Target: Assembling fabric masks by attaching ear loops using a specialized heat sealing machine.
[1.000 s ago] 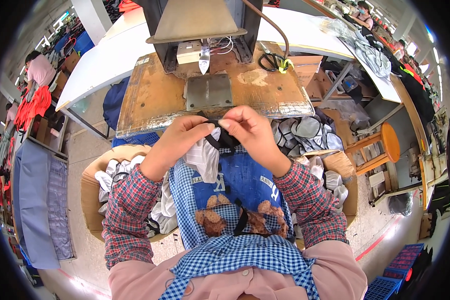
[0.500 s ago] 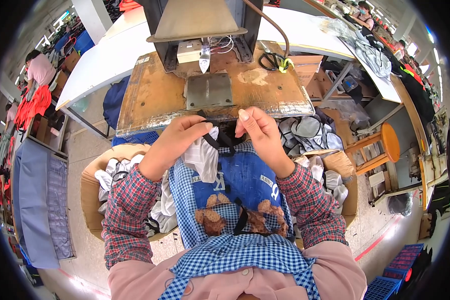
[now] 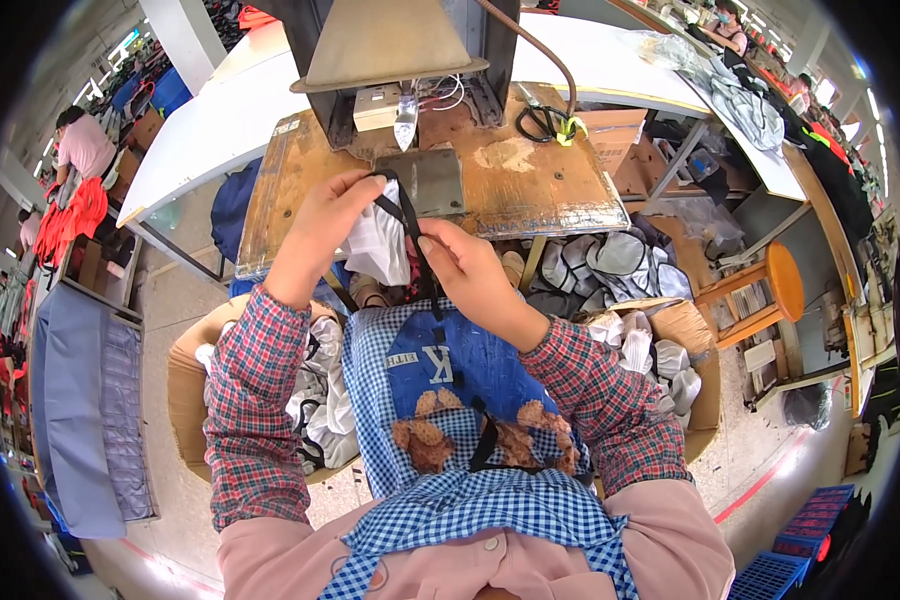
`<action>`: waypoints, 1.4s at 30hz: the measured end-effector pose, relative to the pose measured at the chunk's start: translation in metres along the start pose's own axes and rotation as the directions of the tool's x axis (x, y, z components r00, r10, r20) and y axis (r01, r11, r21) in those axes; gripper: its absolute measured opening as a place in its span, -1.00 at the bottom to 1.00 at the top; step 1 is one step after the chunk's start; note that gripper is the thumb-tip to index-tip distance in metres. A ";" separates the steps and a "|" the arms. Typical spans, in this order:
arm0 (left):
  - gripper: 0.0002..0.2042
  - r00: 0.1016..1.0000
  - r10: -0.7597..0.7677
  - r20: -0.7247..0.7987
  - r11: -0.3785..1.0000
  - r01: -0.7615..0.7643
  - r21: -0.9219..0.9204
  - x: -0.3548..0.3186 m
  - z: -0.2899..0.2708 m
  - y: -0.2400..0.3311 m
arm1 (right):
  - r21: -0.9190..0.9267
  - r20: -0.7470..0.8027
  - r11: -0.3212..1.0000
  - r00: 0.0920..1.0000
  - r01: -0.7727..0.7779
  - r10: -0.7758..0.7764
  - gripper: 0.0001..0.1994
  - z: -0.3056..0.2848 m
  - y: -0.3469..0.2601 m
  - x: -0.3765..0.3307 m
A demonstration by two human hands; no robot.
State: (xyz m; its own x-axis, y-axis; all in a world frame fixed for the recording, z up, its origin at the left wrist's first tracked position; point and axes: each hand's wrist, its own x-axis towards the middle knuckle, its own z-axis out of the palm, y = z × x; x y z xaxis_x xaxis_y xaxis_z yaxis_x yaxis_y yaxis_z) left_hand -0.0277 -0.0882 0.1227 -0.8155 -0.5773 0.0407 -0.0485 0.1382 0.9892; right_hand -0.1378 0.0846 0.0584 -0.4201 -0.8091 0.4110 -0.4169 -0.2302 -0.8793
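Left hand (image 3: 320, 225) fingers pinch the white fabric piece (image 3: 378, 243) at its black strap (image 3: 411, 222), right hand (image 3: 465, 265) fingers pinch the strap lower, above the tabletop (image 3: 530, 185) edge; keep strap taut, flat.

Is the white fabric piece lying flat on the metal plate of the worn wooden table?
No, the left hand and right hand hold the white fabric piece up at the near edge of the metal plate.

Worktable (image 3: 530, 190) ahead, metal plate (image 3: 425, 180) on it, cardboard boxes (image 3: 185, 380) either side, stool (image 3: 770, 285) right
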 end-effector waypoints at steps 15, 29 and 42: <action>-0.72 0.999 0.034 -0.013 0.999 -0.034 0.020 0.035 -0.004 0.006 | 0.031 -0.127 0.997 0.990 0.065 -0.060 -0.77 0.006 0.009 0.019; -0.72 0.995 -0.014 0.096 0.998 0.008 0.054 0.007 0.011 0.016 | 0.194 -0.084 0.981 0.996 -0.026 0.043 -0.64 0.006 0.003 0.009; -0.70 0.963 0.151 0.223 0.933 -0.213 0.290 -0.083 0.074 -0.017 | 0.037 -0.438 0.992 0.890 -0.122 0.126 -0.61 -0.120 0.014 -0.128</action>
State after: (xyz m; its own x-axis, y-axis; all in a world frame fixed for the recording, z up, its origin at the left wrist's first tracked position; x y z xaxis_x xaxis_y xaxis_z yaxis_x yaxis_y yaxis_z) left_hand -0.0021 0.0168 0.0918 -0.9215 -0.3553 0.1570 -0.0383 0.4853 0.8735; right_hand -0.1866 0.2497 0.0224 -0.7796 -0.5121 0.3605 -0.3325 -0.1494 -0.9312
